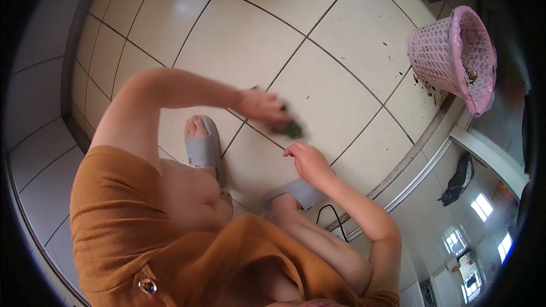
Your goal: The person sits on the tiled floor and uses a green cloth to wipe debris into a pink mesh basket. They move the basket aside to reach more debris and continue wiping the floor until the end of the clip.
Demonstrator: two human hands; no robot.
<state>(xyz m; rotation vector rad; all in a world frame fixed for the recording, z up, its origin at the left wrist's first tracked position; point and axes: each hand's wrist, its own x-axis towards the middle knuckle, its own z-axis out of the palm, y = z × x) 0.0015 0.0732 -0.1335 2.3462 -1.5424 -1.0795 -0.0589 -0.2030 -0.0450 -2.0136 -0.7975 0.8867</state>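
Observation:
My left hand (pixel 265 108) is closed around a dark green object (pixel 294 129), held over the floor tiles. Motion blur hides what the object is, and its dark end points down and right. Just below and to the right of it is my right hand (pixel 308 160), its fingers bent and close together, with nothing visible in it. The right hand does not plainly touch the green object. Under my hands lie cream floor tiles (pixel 341 68) with dark joints. A grey slide sandal (pixel 200 149) is on my left foot and another grey sandal (pixel 303 194) on my right.
A pink perforated plastic basket (pixel 431 47), lined with a clear bag, stands at the upper right with some waste inside. Dark scraps (pixel 428 89) lie beside it. A stained strip (pixel 409 143) edges the glossy panels at right. A black cable (pixel 327 207) loops near my right foot.

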